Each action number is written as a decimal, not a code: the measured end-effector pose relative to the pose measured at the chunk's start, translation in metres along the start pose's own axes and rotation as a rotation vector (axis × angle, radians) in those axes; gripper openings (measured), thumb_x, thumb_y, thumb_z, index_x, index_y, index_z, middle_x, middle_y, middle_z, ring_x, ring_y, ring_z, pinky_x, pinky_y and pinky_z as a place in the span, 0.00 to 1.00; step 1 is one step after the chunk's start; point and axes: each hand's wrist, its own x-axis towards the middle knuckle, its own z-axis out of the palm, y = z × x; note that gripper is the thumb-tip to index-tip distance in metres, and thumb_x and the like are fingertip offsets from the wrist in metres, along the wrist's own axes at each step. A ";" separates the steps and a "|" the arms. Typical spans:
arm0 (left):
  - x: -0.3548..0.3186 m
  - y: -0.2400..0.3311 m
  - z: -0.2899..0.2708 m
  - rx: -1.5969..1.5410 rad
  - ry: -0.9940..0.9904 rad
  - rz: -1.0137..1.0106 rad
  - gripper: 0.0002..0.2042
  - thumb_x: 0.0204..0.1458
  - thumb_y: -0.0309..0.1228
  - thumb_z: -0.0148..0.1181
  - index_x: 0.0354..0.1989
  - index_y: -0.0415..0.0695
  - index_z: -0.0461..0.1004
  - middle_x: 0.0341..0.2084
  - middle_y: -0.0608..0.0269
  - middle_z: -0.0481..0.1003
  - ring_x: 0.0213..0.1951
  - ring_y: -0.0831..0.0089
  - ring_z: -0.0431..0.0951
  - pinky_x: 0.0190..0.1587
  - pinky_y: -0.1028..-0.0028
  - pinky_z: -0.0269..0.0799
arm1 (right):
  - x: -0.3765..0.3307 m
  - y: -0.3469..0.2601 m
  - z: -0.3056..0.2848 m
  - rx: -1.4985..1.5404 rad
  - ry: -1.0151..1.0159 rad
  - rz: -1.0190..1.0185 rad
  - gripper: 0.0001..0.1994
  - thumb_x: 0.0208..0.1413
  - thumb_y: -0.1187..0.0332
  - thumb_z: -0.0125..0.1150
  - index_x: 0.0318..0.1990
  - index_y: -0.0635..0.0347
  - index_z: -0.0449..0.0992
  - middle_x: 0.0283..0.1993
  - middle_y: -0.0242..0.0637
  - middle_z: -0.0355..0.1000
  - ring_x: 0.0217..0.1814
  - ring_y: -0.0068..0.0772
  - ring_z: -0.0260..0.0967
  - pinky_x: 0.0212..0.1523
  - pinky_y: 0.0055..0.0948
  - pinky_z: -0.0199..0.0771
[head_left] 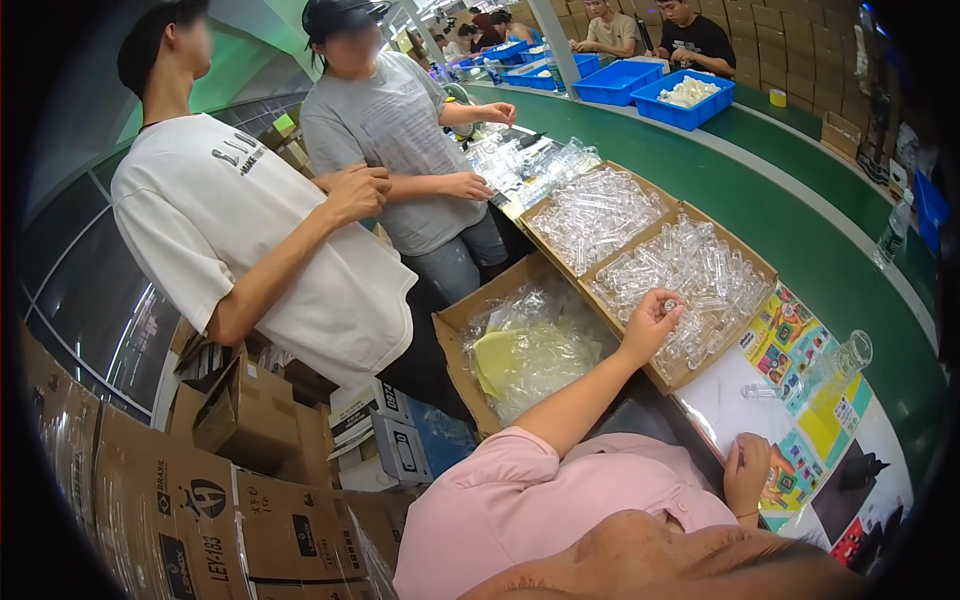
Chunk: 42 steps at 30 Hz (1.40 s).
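The left hand [650, 328] pinches a clear tube [671, 304] over the right box [735, 243] of tubes [692, 258]. The left box [546, 245] has more. The right hand [748, 474] (can't tell its grip) is at the table [715, 408].

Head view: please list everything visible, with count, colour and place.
Shallow cartons: two, brown, on the table
Clear pieces: many, uncounted, colourless, in both cartons
Larger clear cylinder: one, colourless, right of cartons
Printed sheets: count unclear, multicoloured, beneath cylinder
Dark items: some, black, lower right
Open box: one, brown, holding yellow and clear plastic, left of cartons
Green surface: one, beyond cartons
Blue bins: several, far side
Bottle: one, clear, far right
Stacked boxes: many, brown, lower left
Standing people: two, white and grey shirts, left
Background people: several, varied clothing, far side
Left hand: one, at nearer carton's pieces
Right hand: one, at table edge
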 end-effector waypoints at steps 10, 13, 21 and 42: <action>-0.002 0.000 0.003 -0.028 -0.041 0.029 0.13 0.55 0.21 0.48 0.50 0.39 0.63 0.44 0.61 0.70 0.36 0.82 0.69 0.42 0.78 0.69 | 0.002 -0.004 -0.003 0.000 0.006 0.010 0.03 0.47 0.79 0.55 0.29 0.64 0.68 0.35 0.45 0.69 0.39 0.47 0.65 0.40 0.37 0.64; -0.003 -0.002 0.001 0.102 -0.066 0.034 0.14 0.53 0.19 0.46 0.49 0.40 0.64 0.43 0.63 0.70 0.35 0.83 0.69 0.42 0.80 0.69 | 0.002 -0.005 -0.003 0.011 0.002 0.027 0.03 0.47 0.79 0.55 0.29 0.64 0.69 0.35 0.45 0.69 0.39 0.47 0.65 0.40 0.37 0.64; -0.004 0.000 0.004 0.268 -0.088 -0.024 0.14 0.52 0.17 0.44 0.48 0.41 0.66 0.41 0.65 0.70 0.35 0.83 0.68 0.42 0.81 0.68 | -0.001 0.000 -0.002 -0.009 0.003 0.018 0.03 0.47 0.78 0.55 0.30 0.64 0.69 0.36 0.45 0.70 0.40 0.47 0.65 0.41 0.37 0.65; -0.006 -0.009 0.002 0.249 -0.037 0.251 0.13 0.53 0.15 0.41 0.43 0.42 0.68 0.49 0.59 0.67 0.47 0.76 0.69 0.46 0.77 0.69 | -0.008 0.016 0.009 0.055 0.002 0.010 0.01 0.51 0.78 0.50 0.31 0.67 0.66 0.36 0.47 0.66 0.40 0.48 0.62 0.41 0.38 0.62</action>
